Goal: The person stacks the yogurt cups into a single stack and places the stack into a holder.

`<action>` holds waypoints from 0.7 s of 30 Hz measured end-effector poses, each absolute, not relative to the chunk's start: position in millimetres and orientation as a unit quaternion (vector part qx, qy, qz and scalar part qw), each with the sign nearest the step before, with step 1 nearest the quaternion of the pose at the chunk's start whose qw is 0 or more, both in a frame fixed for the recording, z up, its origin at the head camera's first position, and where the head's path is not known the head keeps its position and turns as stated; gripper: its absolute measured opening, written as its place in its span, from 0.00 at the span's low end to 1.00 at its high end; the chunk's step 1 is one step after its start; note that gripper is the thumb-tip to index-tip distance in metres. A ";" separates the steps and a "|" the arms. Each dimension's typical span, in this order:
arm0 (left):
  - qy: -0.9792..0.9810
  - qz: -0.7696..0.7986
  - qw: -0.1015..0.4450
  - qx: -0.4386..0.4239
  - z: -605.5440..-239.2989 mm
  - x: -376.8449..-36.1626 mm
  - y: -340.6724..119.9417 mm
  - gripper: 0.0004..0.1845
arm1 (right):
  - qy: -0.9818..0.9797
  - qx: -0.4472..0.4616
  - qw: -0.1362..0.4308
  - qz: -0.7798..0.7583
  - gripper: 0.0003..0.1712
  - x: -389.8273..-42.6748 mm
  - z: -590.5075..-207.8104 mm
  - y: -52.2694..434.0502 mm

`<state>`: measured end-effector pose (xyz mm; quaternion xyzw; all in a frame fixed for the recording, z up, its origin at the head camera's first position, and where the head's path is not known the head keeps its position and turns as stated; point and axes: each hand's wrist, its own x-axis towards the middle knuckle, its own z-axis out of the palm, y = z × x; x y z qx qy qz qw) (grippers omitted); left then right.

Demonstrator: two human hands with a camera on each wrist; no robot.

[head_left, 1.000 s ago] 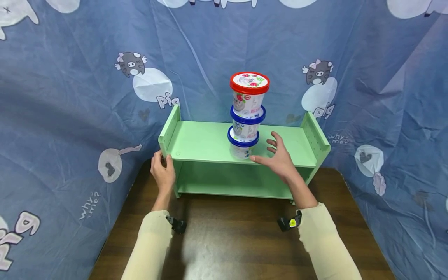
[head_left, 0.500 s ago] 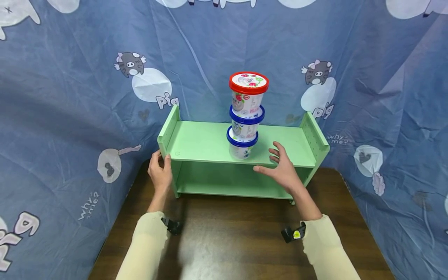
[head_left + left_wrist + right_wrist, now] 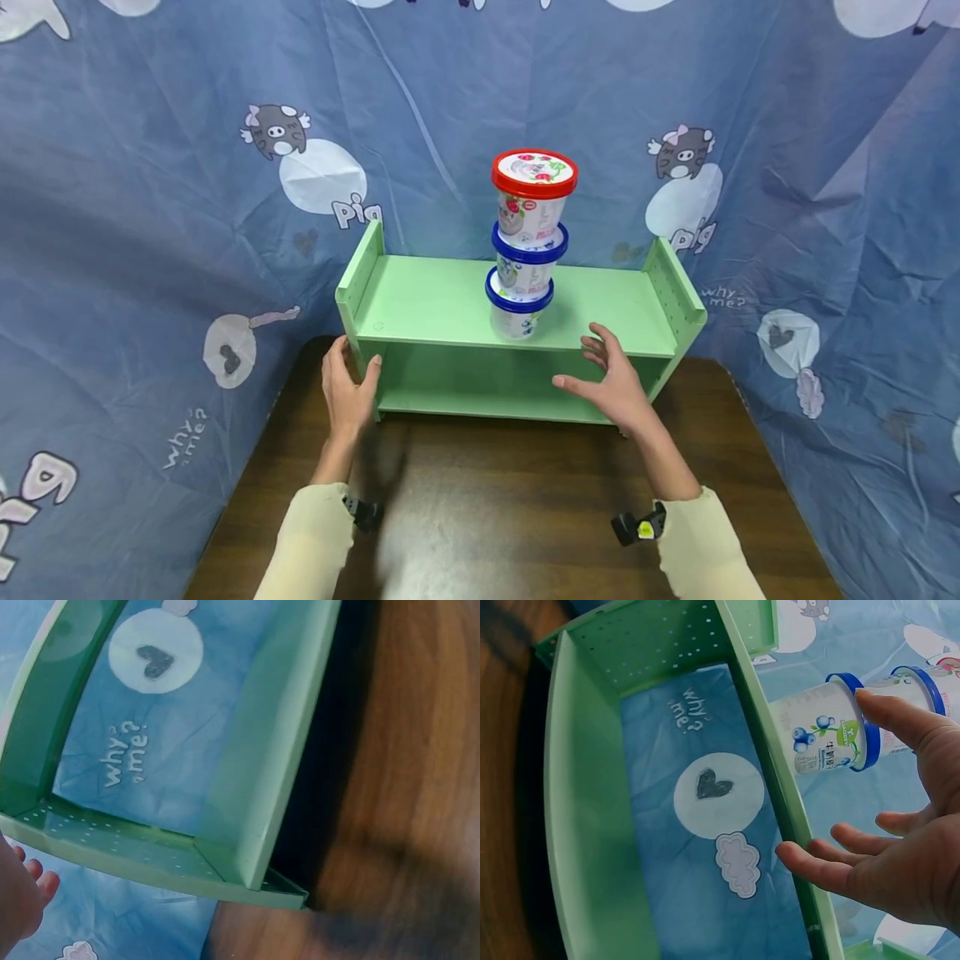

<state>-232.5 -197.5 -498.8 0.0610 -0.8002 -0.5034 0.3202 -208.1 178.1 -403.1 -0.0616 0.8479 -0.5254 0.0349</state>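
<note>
Three white tubs stand stacked on the upper board of a green two-tier shelf (image 3: 420, 300), a little right of its middle. On top is a red-lidded tub (image 3: 532, 204) with red fruit printed on it. Below it come a blue-lidded tub (image 3: 526, 271) and a second blue-lidded tub (image 3: 515, 321), whose blueberry print shows in the right wrist view. My left hand (image 3: 349, 398) is beside the shelf's left end panel, thumb and fingers spread around nothing; whether a fingertip touches the panel I cannot tell. My right hand (image 3: 617, 387), fingers apart, hovers in front of the shelf, right of the stack, holding nothing.
The shelf stands at the back of a dark brown wooden table (image 3: 495, 508). A blue curtain (image 3: 442, 108) with pig prints hangs behind and at both sides. The shelf's right end panel (image 3: 675, 287) rises above the upper board.
Both hands have drawn back toward me, the right away from the bottom tub and the left down from the shelf's left front corner. The stacked tubs have stayed put.
</note>
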 end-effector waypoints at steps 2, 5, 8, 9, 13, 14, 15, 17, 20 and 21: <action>-0.806 -0.491 0.326 0.054 -501.9 -228.1 -196.3 0.33 | 0.850 -0.064 0.036 -0.522 0.58 -205.4 -406.2 179.0; -0.815 -0.473 0.333 0.039 -506.1 -221.8 -193.9 0.34 | 0.855 -0.063 0.040 -0.513 0.57 -201.7 -412.8 180.0; -0.827 -0.453 0.333 0.024 -510.4 -215.9 -190.9 0.35 | 0.864 -0.063 0.042 -0.498 0.56 -198.7 -420.4 180.8; -0.832 -0.446 0.330 0.019 -512.1 -214.5 -189.8 0.36 | 0.867 -0.063 0.042 -0.492 0.55 -197.9 -423.2 181.3; -0.853 -0.413 0.319 0.009 -516.4 -207.9 -186.0 0.38 | 0.883 -0.058 0.040 -0.464 0.53 -193.8 -434.8 183.1; -0.857 -0.404 0.319 0.006 -517.5 -206.4 -185.3 0.38 | 0.887 -0.060 0.038 -0.456 0.53 -192.4 -437.8 183.9; -0.862 -0.395 0.318 0.003 -518.4 -204.8 -184.5 0.38 | 0.890 -0.058 0.037 -0.450 0.52 -191.0 -441.3 184.7; -0.869 -0.378 0.319 -0.003 -520.9 -201.8 -183.6 0.39 | 0.898 -0.059 0.032 -0.434 0.52 -188.1 -449.2 186.4; -0.885 -0.347 0.312 -0.008 -526.8 -197.6 -183.1 0.40 | 0.909 -0.062 0.032 -0.410 0.51 -183.8 -462.7 189.0; -0.891 -0.336 0.306 -0.008 -528.6 -196.0 -183.0 0.41 | 0.913 -0.060 0.032 -0.402 0.51 -182.3 -467.3 189.7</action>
